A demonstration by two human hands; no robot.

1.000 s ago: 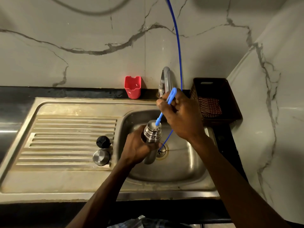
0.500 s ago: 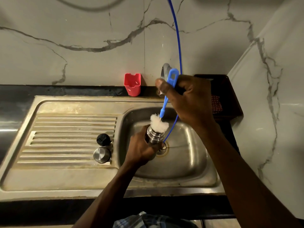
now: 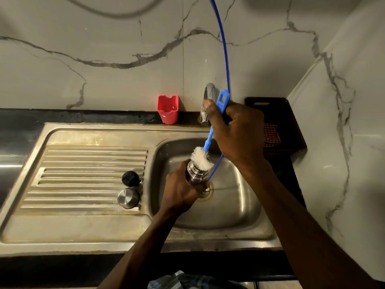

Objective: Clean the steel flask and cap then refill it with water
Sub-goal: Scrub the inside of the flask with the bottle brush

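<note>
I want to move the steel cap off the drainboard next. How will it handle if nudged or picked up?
The steel cap looks smooth and polished, so probably slippery for wet fingers. It stands on the ribbed drainboard; being round, it may roll if knocked onto its side. It seems rigid and likely light for its size.

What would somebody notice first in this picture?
Over the steel sink basin, the right hand holds a blue-handled bottle brush, its white bristles at the mouth of the steel flask gripped by the left hand. A red plastic cup stands against the wall.
</note>
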